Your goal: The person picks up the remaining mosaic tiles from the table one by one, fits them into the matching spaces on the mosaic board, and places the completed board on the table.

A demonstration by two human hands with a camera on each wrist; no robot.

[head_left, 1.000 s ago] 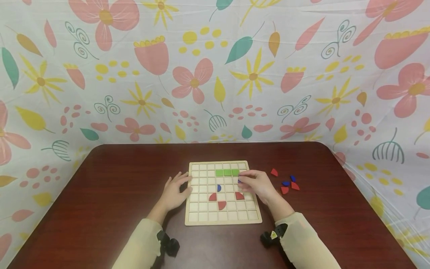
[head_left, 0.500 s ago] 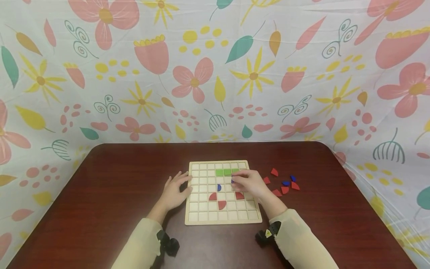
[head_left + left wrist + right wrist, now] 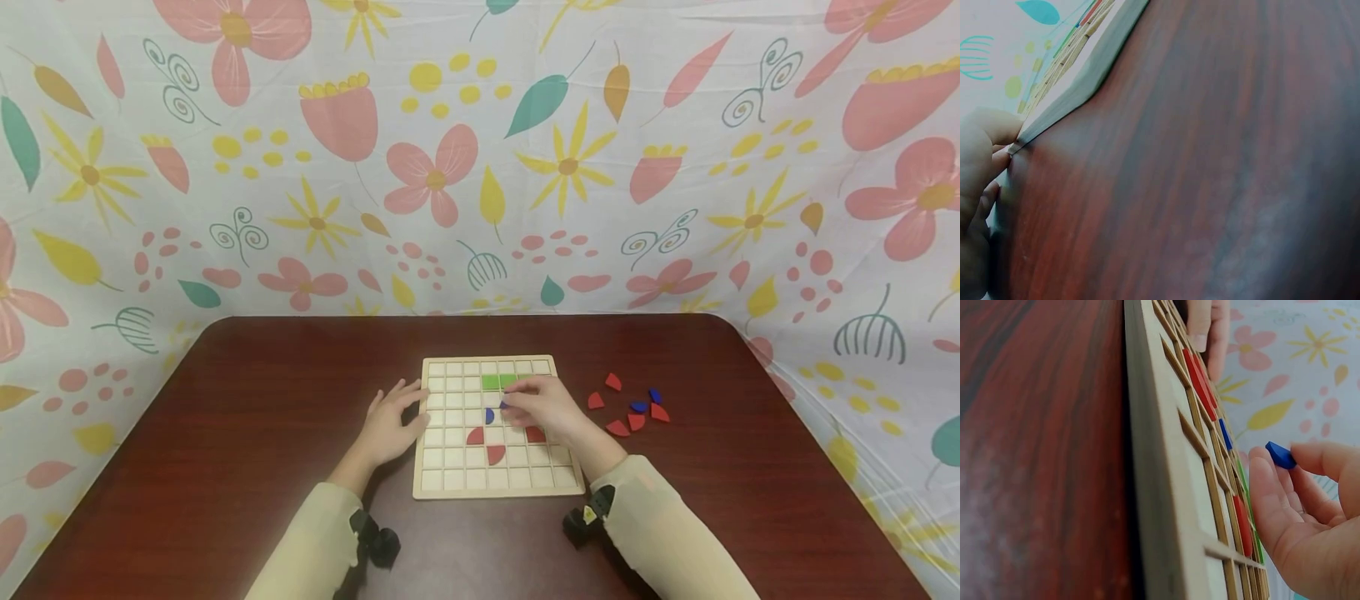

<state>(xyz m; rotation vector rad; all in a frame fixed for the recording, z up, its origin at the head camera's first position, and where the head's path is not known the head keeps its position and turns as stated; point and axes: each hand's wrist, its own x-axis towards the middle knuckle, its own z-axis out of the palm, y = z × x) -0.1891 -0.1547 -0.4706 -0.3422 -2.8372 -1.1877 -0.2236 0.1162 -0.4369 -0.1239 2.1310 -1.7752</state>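
My right hand (image 3: 546, 408) is over the gridded wooden board (image 3: 450, 483), pinching a small blue semicircle-like piece (image 3: 1280, 455) between thumb and fingertips. In the right wrist view the piece is held above the grid. On the board lie a blue half-round piece (image 3: 490, 416), red quarter-round pieces such as the red piece (image 3: 496, 455), and a row of green squares (image 3: 491, 382) partly covered by the right hand. At the board's left edge my left hand (image 3: 392, 427) rests with fingers spread, thumb and fingertips touching the rim (image 3: 1054, 112).
To the right of the board, loose red pieces (image 3: 613, 382) and blue pieces (image 3: 638, 407) lie scattered on the dark wooden table (image 3: 262, 400). A flower-patterned cloth (image 3: 450, 100) hangs behind the table. Both wrists carry black camera mounts (image 3: 577, 525).
The right hand has moved left across the board with the blue piece, over the right end of the green row. More loose red pieces show beside its wrist. The left hand stays put.
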